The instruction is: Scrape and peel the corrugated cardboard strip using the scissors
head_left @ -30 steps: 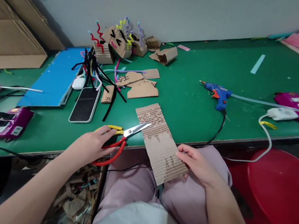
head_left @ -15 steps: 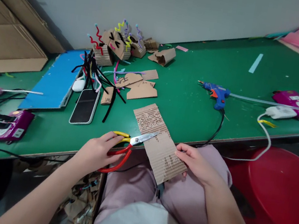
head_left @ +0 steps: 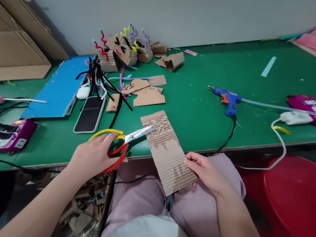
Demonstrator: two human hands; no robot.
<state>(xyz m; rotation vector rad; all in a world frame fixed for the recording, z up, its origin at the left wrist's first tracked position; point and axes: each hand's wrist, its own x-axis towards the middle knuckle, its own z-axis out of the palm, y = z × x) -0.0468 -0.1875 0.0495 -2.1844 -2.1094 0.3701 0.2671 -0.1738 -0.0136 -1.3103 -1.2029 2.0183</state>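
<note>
Scraping or picking at corrugated cardboard, as the step in hand appears to be. The left hand [head_left: 91,154] is curled about the red and yellow handles of the scissors [head_left: 131,137], whose blade tips lie over the upper, roughened part of the cardboard piece [head_left: 167,153]; whether they touch it cannot be told. The right hand [head_left: 203,171] pinches that piece by its right edge near the lower end, thumb on top. The piece slants across the front edge of the worktop [head_left: 191,95], its upper end above the green surface and its lower end above the lap [head_left: 136,202]. Torn patches mark both ends; smoother ridges lie between them. The next move would seem to call for a firm right-hand pinch and a shallow blade angle, lest the sheet be pierced. Beyond lie cut cardboard shapes [head_left: 149,99], a phone [head_left: 89,114] and, farther right, a blue glue gun [head_left: 229,99].
</note>
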